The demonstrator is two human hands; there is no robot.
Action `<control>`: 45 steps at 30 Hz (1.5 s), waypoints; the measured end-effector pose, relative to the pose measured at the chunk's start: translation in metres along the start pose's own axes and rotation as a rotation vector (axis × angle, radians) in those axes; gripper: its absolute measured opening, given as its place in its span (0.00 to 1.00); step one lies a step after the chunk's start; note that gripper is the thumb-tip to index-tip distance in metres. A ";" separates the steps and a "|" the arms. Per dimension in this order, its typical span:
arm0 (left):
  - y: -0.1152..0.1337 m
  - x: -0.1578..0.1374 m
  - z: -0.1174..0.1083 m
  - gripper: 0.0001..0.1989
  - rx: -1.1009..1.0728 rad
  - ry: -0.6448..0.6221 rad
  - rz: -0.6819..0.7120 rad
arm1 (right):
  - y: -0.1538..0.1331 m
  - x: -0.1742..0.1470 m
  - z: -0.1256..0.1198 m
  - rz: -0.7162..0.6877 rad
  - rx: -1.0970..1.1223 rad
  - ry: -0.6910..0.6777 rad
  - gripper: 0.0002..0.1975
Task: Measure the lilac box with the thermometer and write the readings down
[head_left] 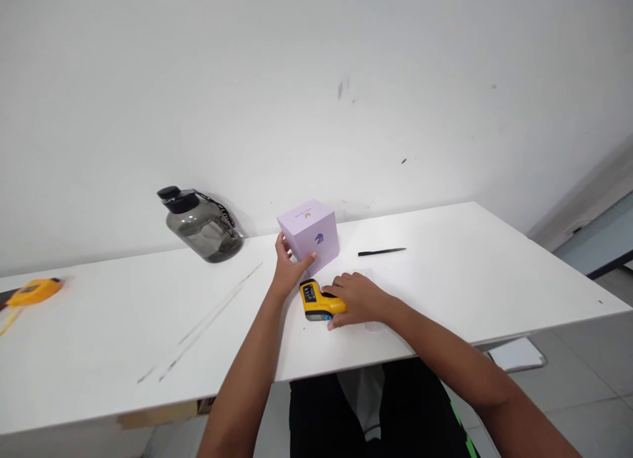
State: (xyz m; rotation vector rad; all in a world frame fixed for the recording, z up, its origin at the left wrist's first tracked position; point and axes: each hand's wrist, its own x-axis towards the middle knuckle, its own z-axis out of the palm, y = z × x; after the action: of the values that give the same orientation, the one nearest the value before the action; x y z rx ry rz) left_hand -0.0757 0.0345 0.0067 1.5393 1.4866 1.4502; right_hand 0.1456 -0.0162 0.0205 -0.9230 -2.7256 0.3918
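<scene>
A light purple box (316,237) with a dark emblem on its front stands on the white table. My left hand (291,263) grips its left side, thumb on the front face and fingers round the side edge. Just in front of the box, a yellow and black infrared thermometer (311,300) lies on its side on the tabletop. My right hand (357,300) is wrapped round the thermometer's handle, which the fingers partly hide. To the right of the box, a black pen (382,252) lies on the table.
A grey transparent water jug (210,230) with a black cap stands by the wall at the back left. An orange tape measure (34,291) sits at the far left. Long dark marks cross the white table (123,313). Beyond its right edge a white sheet-like object (517,354) shows lower down.
</scene>
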 end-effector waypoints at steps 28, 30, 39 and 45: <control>-0.006 0.003 0.001 0.63 -0.030 -0.047 -0.001 | 0.057 -0.060 -0.002 0.370 0.520 0.797 0.28; -0.008 0.003 0.001 0.66 -0.043 -0.062 -0.026 | 0.061 -0.057 0.002 0.337 0.620 0.756 0.33; -0.010 0.002 0.001 0.75 0.002 -0.108 -0.059 | 0.063 -0.051 0.000 0.575 0.683 0.483 0.23; -0.012 0.003 -0.001 0.74 -0.011 -0.106 -0.046 | 0.065 -0.051 0.002 0.602 0.679 0.489 0.18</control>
State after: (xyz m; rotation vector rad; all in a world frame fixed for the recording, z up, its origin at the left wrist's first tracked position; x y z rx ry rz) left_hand -0.0811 0.0401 -0.0035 1.5411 1.4404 1.3278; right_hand 0.2203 0.0015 -0.0096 -1.3645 -1.6528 0.9664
